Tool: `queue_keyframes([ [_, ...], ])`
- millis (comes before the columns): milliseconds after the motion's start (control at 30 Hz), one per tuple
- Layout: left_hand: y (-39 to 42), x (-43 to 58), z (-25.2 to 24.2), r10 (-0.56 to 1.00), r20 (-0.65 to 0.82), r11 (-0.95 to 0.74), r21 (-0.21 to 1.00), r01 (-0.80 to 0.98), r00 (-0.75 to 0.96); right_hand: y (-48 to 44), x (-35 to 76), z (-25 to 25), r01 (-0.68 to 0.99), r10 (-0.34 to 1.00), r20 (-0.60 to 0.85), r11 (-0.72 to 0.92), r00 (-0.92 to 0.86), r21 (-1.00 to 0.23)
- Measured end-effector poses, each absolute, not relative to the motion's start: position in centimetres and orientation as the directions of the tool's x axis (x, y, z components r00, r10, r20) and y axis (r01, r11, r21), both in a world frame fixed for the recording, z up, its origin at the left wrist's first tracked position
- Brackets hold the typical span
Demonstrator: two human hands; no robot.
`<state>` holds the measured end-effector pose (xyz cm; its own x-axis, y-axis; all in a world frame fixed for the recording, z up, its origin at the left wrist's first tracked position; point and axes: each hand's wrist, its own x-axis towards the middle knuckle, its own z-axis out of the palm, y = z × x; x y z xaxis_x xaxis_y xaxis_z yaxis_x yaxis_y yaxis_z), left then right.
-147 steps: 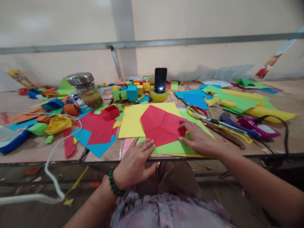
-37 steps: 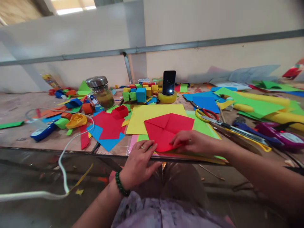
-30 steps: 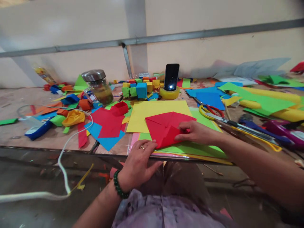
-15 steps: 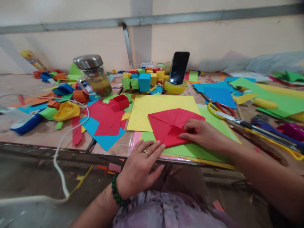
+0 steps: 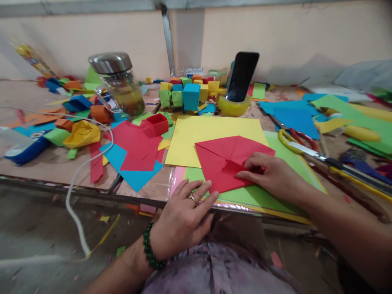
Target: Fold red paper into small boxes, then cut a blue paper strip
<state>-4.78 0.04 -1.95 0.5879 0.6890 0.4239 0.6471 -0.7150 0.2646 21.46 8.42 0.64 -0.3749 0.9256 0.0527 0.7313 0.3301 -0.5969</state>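
A red sheet of paper [image 5: 217, 157], creased and partly folded, lies on a yellow sheet [image 5: 190, 134] and a stack of green paper [image 5: 294, 173] at the table's front edge. My right hand [image 5: 266, 173] pinches a small folded flap of the red paper between thumb and fingers. My left hand [image 5: 186, 212] rests at the front edge with its fingers stretched out, fingertips at the red paper's lower left corner. It wears a ring and a green bead bracelet [image 5: 149, 247].
Scissors [image 5: 294, 143] and a yellow-handled cutter [image 5: 346, 165] lie on the right. Behind stand a phone [image 5: 243, 75] on a yellow tape roll [image 5: 234, 107], paper cubes [image 5: 191, 97] and a glass jar [image 5: 125, 94]. A white cable [image 5: 75, 179] crosses the left side.
The camera view has tilted down and shifted slightly. Both hands keep nearly the same places on the red paper, with the right hand still pinching the flap.
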Motion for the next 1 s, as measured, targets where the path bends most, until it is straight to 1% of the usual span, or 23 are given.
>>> queue_keyframes([
  [200, 0.07, -4.71, -1.92, 0.679, 0.445, -0.719, 0.244, 0.650, 0.584, 8.35, 21.42, 0.56, 0.738, 0.927, 0.065, 0.337, -0.370, -0.584],
  [700, 0.12, -4.55, -1.79, 0.697, 0.424, -0.709, 0.282, 0.647, 0.579, 8.33, 21.21, 0.78, 0.740, 0.941, 0.041, 0.290, -0.335, -0.607],
  [1000, 0.15, -4.43, -1.47, 0.729, 0.407, -0.681, 0.347, 0.644, 0.551, 8.33, 21.30, 0.59, 0.773, 0.949, 0.043, 0.279, -0.311, -0.569],
])
